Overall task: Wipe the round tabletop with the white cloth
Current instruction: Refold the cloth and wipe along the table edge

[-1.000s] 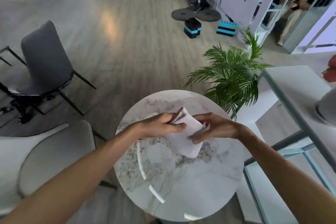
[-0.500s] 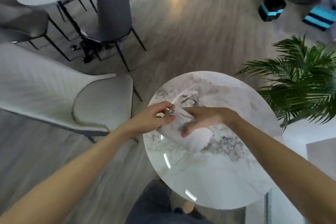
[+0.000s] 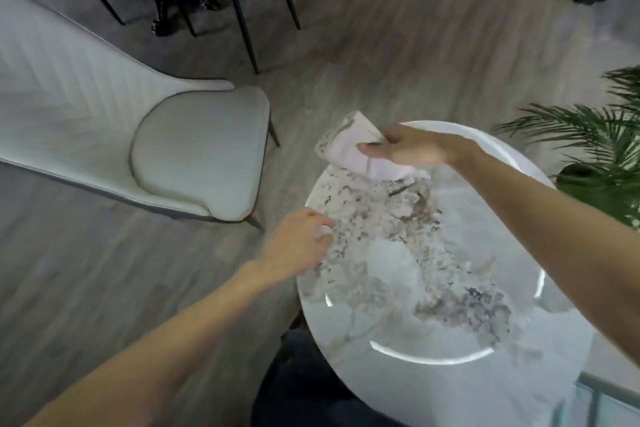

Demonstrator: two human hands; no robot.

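Right hand (image 3: 412, 149) pinches white cloth (image 3: 349, 146) over the round tabletop's (image 3: 450, 288) far-left edge.

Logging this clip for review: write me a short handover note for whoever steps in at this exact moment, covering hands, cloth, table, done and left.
Right hand: gripping the white cloth at the far-left rim of the round tabletop; part of the cloth hangs past the edge.
Left hand: empty, fingers loose, at the near-left rim.
Done: cloth is in hand and at the table.
Left: wiping; whether any of the marble has been wiped cannot be told from this blurred view. Sweep from the far-left edge across the whole top.
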